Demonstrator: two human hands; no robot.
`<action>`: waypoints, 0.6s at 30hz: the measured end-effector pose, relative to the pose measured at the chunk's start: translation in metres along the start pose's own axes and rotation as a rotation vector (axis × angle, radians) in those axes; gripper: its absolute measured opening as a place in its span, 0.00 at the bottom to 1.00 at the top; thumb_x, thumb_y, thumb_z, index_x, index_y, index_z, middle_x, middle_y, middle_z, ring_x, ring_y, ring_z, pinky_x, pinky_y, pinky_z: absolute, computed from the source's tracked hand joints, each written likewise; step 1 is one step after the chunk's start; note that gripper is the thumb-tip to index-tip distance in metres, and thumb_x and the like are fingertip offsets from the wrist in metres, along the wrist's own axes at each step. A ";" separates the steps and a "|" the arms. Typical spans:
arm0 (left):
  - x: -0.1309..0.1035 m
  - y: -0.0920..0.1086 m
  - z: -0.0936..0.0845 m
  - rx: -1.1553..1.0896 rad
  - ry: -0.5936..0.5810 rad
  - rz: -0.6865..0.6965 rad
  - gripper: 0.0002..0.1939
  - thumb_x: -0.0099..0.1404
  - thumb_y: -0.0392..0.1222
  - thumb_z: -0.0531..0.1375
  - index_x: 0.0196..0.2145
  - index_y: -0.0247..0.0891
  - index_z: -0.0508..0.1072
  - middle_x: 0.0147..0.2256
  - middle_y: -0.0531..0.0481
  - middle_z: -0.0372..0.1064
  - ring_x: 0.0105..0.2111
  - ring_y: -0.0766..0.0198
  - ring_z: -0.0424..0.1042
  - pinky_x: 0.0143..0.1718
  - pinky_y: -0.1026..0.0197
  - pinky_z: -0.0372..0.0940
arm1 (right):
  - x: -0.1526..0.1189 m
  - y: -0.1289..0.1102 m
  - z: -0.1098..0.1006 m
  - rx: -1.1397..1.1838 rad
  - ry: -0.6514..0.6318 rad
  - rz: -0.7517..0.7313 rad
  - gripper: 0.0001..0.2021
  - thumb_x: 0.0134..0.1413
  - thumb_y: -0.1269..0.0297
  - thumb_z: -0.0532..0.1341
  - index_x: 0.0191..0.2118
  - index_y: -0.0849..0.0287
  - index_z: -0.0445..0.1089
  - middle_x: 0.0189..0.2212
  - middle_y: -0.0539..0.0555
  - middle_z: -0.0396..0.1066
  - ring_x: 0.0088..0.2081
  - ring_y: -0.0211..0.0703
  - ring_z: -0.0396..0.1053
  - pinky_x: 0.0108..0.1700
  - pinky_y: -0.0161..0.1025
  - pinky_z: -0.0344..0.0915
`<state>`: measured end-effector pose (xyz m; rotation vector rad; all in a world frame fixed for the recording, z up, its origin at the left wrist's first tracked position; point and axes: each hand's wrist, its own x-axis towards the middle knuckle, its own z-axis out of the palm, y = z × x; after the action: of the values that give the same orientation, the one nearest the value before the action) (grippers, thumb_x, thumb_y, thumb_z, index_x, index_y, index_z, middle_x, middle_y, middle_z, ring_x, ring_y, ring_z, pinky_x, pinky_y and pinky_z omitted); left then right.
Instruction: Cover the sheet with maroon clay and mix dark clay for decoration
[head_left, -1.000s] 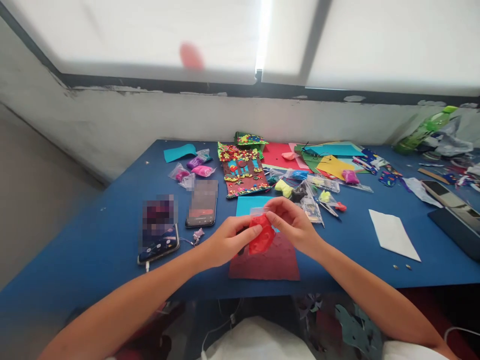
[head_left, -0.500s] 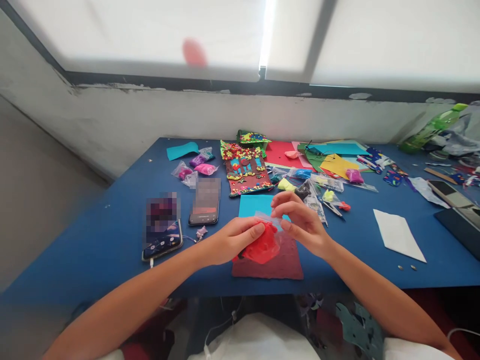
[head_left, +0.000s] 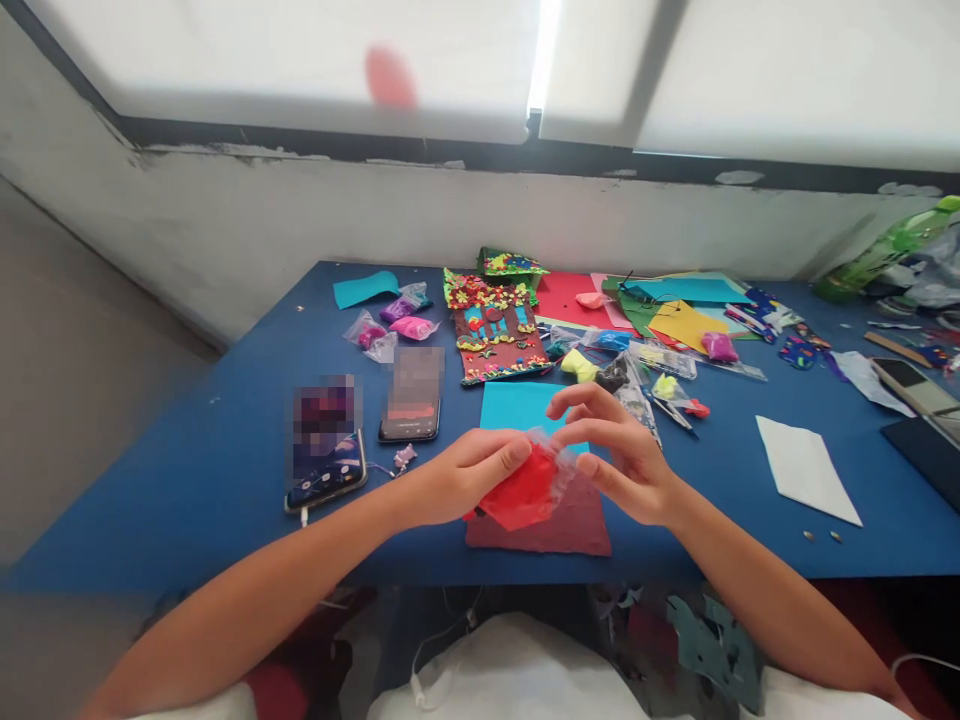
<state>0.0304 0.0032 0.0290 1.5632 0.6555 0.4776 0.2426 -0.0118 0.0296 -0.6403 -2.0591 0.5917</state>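
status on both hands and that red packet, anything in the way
Left hand gripping red packet. Right hand open beside it, contact unclear. Maroon sheet beneath, blue sheet beyond, neither blocking.

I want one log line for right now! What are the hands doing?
left hand: holds bag of red material | right hand: open at bag's clear edge, contact unclear | beneath: maroon sheet | beyond: decorated panel

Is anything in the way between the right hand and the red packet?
Nothing visible stands between the right hand and the red packet. The hand is open right beside the packet's clear plastic edge; contact is hard to tell. The left hand grips the opposite side.
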 end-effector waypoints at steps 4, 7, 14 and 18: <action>0.000 0.000 -0.001 0.042 0.090 0.063 0.30 0.65 0.68 0.49 0.29 0.34 0.66 0.25 0.54 0.60 0.25 0.68 0.58 0.26 0.65 0.55 | -0.001 0.000 0.000 -0.050 -0.019 -0.024 0.12 0.66 0.57 0.54 0.44 0.55 0.73 0.44 0.59 0.67 0.47 0.44 0.68 0.43 0.43 0.67; 0.001 -0.001 -0.002 0.081 0.177 0.137 0.29 0.66 0.66 0.49 0.26 0.36 0.64 0.23 0.55 0.59 0.24 0.68 0.57 0.26 0.65 0.55 | -0.001 0.001 0.001 -0.023 -0.120 -0.021 0.13 0.65 0.56 0.56 0.44 0.55 0.75 0.49 0.61 0.68 0.50 0.45 0.68 0.46 0.43 0.68; 0.002 0.001 -0.004 0.201 0.164 0.213 0.24 0.71 0.57 0.47 0.26 0.37 0.63 0.22 0.57 0.56 0.23 0.70 0.55 0.25 0.66 0.53 | 0.001 0.000 0.005 0.108 0.082 0.177 0.07 0.61 0.65 0.61 0.35 0.55 0.77 0.37 0.54 0.74 0.39 0.37 0.72 0.39 0.35 0.69; 0.001 0.003 -0.006 0.280 0.112 0.217 0.20 0.72 0.51 0.48 0.26 0.36 0.63 0.22 0.57 0.56 0.23 0.70 0.55 0.25 0.66 0.52 | 0.002 -0.001 0.004 0.259 0.118 0.287 0.06 0.60 0.62 0.63 0.33 0.55 0.76 0.32 0.51 0.74 0.35 0.36 0.71 0.37 0.34 0.68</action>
<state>0.0283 0.0082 0.0329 1.8941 0.6623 0.6607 0.2378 -0.0121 0.0294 -0.8016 -1.7554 0.9459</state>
